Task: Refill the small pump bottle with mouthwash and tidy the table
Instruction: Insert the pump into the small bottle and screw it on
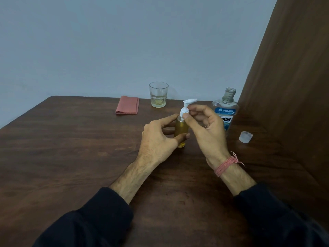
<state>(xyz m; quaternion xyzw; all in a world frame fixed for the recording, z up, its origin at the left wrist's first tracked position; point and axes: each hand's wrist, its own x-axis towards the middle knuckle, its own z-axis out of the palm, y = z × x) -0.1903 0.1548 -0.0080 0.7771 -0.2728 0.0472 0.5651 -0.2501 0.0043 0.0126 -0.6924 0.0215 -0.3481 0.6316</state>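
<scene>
The small pump bottle [181,130] stands upright on the wooden table [71,148] just right of the view's centre, filled nearly to the shoulder with amber liquid. The left hand [156,139] is wrapped around the bottle body, thumb across the front; the right hand [204,125] pinches the white pump collar [184,112] between thumb and fingertips. The step in hand appears to be seating the pump head. Procedure: keep the left-hand grip firm and the base flat on the table; turn the collar only, not the spout; keep the collar square to the neck to avoid cross-threading; stop at firm resistance, since a full bottle may spill if it tips. Inventory, directions taken from the pump bottle: one mouthwash bottle [225,111], uncapped, at 2 o'clock, just behind the right hand; one translucent cap [245,137], lying apart from its bottle, at 3 o'clock; one drinking glass [158,94] holding a little pale liquid, at 11 o'clock; one folded pink cloth [127,105], at 10 o'clock. One pink thread band [226,164] circles the right wrist.
</scene>
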